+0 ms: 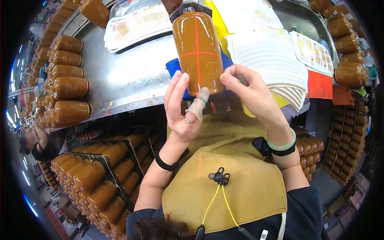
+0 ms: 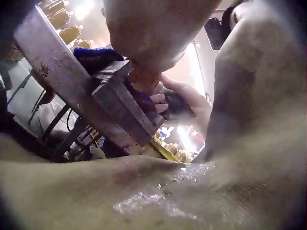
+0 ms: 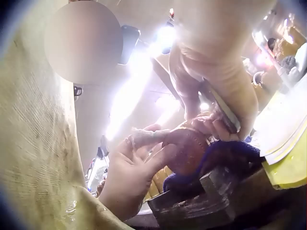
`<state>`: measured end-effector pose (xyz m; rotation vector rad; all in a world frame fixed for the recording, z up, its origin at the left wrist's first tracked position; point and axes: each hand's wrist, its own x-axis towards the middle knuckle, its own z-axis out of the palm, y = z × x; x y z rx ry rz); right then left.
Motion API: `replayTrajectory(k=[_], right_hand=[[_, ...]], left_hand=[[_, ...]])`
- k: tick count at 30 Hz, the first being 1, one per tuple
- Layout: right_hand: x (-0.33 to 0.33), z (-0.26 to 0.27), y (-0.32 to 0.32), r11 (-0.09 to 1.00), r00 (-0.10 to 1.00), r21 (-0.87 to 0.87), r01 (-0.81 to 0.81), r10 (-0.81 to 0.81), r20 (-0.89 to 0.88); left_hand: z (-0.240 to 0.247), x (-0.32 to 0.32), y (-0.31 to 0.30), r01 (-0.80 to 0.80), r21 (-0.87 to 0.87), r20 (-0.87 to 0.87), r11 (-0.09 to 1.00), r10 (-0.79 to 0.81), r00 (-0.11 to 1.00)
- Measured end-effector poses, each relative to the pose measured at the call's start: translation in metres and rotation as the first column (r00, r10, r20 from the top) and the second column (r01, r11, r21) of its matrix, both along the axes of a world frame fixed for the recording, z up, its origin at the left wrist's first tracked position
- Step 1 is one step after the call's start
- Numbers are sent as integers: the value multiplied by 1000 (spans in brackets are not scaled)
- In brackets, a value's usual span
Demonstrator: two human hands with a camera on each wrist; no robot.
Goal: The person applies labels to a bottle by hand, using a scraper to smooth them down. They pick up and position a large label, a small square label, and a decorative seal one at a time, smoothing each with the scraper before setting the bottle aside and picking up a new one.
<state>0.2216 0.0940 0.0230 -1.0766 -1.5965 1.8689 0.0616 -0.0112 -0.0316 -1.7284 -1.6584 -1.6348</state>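
A brown-filled bottle (image 1: 198, 60) lies with its neck away from the person, on a blue cloth (image 1: 173, 67). Red light lines cross on its upper face. Straight fingers of my left hand (image 1: 180, 110) rest along its left side; a wrapped digit with a green band touches the near end. In the right wrist view the left hand (image 3: 127, 175) is at the bottle's round base (image 3: 187, 151). At the right edge, thumb and bent index finger of my right hand (image 1: 254, 90) pinch close together. A thin pale strip (image 3: 220, 103) shows between its fingers.
Filled bottles (image 1: 68, 88) stand in rows on the metal table (image 1: 128, 72) at left. White striped sheets (image 1: 268, 60) and a printed sheet (image 1: 312, 52) lie at right. A stacked white tray (image 1: 140, 30) is behind. Racks of bottles (image 1: 96, 172) flank the person; another person (image 1: 38, 142) is far left.
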Motion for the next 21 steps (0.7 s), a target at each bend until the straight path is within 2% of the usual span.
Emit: replayTrajectory(k=[1,3,4,5,6,7,8,9,11,12,13,15,17,18,20,21], right_hand=[[-1,0,0,999,1000,-39,2,-3,-18],[-1,2,-1,997,999,-79,2,-4,-37],[-1,6,-1,996,1000,-89,-13,12,-9],[-1,8,-1,995,999,-100,-27,29,18],[-3,9,-3,995,999,-97,-27,28,16],[-4,8,-6,999,996,-15,-36,37,77],[-5,7,-8,997,989,66,-49,39,140],[-4,4,-7,997,990,66,-44,34,139],[-2,-2,-5,999,999,12,-34,34,33],[-2,4,-3,993,999,-112,-27,31,32],[-3,5,-3,993,999,-112,-29,32,33],[-4,6,-5,998,990,8,-67,65,127],[-4,9,-4,998,993,-4,-63,63,97],[-4,9,-5,998,996,-15,-57,58,68],[-7,8,-8,999,999,-32,-24,25,24],[-7,7,-10,999,1000,-49,9,-10,-16]], left_hand=[[2,-3,1,-2,1,0,1000,2,1000],[11,-10,3,137,-135,-72,981,-148,986],[15,-12,6,144,-146,-157,979,-167,973],[12,-14,7,144,-145,-158,979,-167,973],[9,-15,10,151,-62,-122,987,-158,980],[8,-15,12,155,21,-85,988,-153,985],[10,-12,7,92,-11,-87,996,-92,992],[11,-12,6,97,-10,-87,995,-97,991],[13,-12,4,55,-45,-121,997,-60,991],[16,-10,2,55,-45,-119,997,-60,991],[21,-9,-1,14,-115,-152,993,-32,988],[19,-10,-1,-33,-185,-187,982,-3,982],[2,-14,4,33,11,-113,999,-32,993],[1,-12,3,32,9,-115,999,-31,993],[-1,-7,4,63,54,41,997,-65,997],[-1,-7,3,62,54,41,997,-64,997]])
